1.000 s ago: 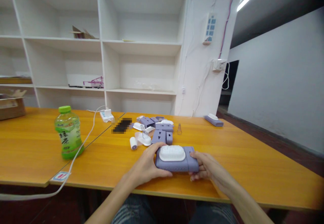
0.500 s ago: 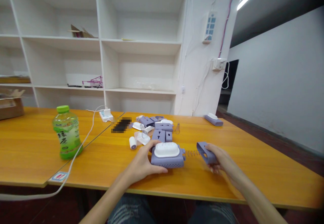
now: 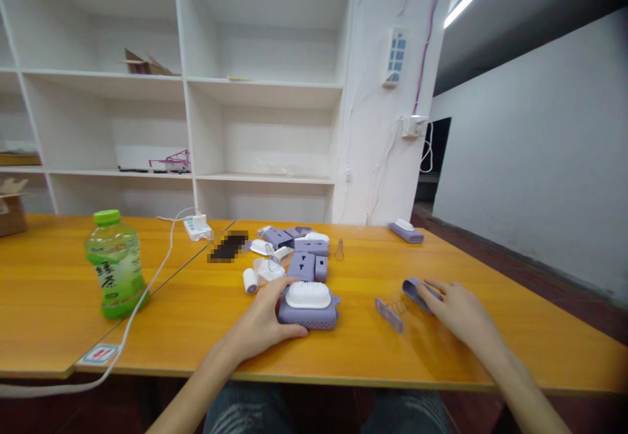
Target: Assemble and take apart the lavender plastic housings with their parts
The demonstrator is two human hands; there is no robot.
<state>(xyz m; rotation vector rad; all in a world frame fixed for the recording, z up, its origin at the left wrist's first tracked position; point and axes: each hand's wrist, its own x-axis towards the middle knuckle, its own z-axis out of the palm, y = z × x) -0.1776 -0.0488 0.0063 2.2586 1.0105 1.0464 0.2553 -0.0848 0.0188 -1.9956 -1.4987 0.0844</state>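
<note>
A purple perforated case (image 3: pixel 308 313) with a white brush-like pad (image 3: pixel 308 294) on top lies on the orange table (image 3: pixel 196 329). My left hand (image 3: pixel 260 326) grips its left end, thumb along the front. My right hand (image 3: pixel 458 309) rests to the right with its fingers stretched over a purple end cap (image 3: pixel 415 289). A thin spring (image 3: pixel 400 306) with a small purple plate (image 3: pixel 388 315) lies just left of that cap, apart from the case.
Several purple and white parts (image 3: pixel 304 257) lie behind the case, with a small white roller (image 3: pixel 250 281). A green drink bottle (image 3: pixel 114 265) stands at the left beside a white cable (image 3: pixel 147 290). Another purple piece (image 3: pixel 405 231) lies far right. White shelving (image 3: pixel 196 93) rises behind the table.
My right hand pulled the purple end cap with its spring off the case's right end and moved it right, down onto the table. My left hand stayed on the case.
</note>
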